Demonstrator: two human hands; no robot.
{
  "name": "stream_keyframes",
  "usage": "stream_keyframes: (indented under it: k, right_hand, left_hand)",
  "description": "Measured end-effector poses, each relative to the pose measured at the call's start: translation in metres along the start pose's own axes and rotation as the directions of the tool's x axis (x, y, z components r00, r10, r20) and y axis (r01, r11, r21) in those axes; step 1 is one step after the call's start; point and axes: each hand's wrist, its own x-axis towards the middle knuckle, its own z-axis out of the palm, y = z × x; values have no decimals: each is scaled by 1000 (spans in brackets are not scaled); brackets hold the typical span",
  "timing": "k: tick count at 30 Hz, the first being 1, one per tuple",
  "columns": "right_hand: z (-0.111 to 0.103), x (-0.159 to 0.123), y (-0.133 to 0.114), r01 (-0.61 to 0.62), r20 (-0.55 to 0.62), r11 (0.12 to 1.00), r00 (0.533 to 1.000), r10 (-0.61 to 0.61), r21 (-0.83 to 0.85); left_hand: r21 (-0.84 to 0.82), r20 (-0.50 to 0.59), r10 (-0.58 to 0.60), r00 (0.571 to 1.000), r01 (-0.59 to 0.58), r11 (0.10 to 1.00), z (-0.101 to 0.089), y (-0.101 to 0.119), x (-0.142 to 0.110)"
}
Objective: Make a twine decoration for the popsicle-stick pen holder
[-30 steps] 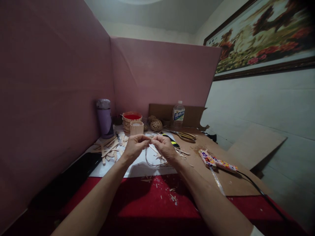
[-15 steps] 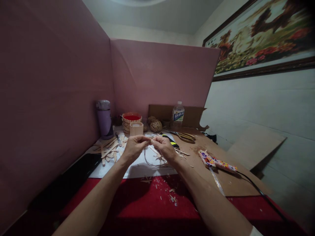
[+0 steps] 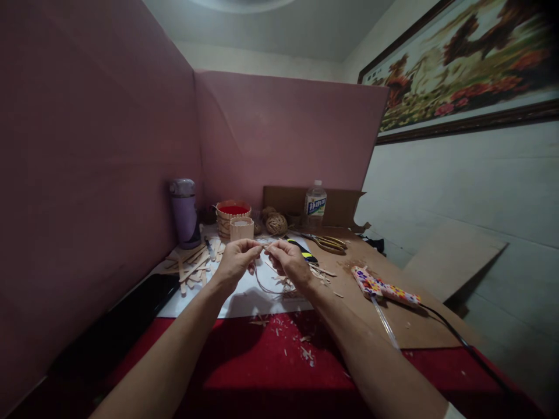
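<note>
My left hand [image 3: 238, 260] and my right hand [image 3: 288, 259] meet fingertip to fingertip over the white paper, both pinching a thin length of twine [image 3: 262, 284]. The twine hangs in a loose loop below the fingers and runs toward the right wrist; the pinched part is mostly covered by fingertips. Just behind the hands stands a small cup of upright wooden sticks [image 3: 241, 229]. A larger stick-sided container with a red inside [image 3: 223, 221] is behind it. The ball of twine [image 3: 276, 223] lies at the back, beyond my right hand.
Loose craft sticks [image 3: 192, 267] lie to the left, near a black phone-like slab [image 3: 161, 291] and purple bottle [image 3: 185, 215]. On the right are gold-handled scissors [image 3: 332, 243], a clear bottle [image 3: 315, 205] and a flower-patterned glue gun [image 3: 379, 288] with its cord, on cardboard [image 3: 419, 326].
My fingertips have drawn slightly apart, showing a short bit of twine between them. My left fingers have shifted a little, and the hanging loop has moved slightly left.
</note>
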Motion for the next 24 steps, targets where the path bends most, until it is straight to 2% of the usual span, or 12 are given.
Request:
stream_keyframes:
  k: [3, 10, 17, 24]
  right_hand:
    - [1, 1, 3, 52, -26, 999, 998, -53, -5]
    - [0, 4, 13, 117, -53, 991, 991, -121, -70]
    - [3, 1, 9, 70, -23, 997, 997, -70, 31]
    - [2, 0, 8, -45, 21, 988, 999, 42, 150]
  left_hand:
    - [-6, 9, -10, 1000, 10, 1000, 1, 0, -1]
    - [121, -21, 26, 999, -23, 992, 5, 2, -3]
    - [95, -5, 18, 1000, -18, 995, 4, 3, -3]
    - [114, -3, 23, 1000, -22, 993, 3, 3, -3]
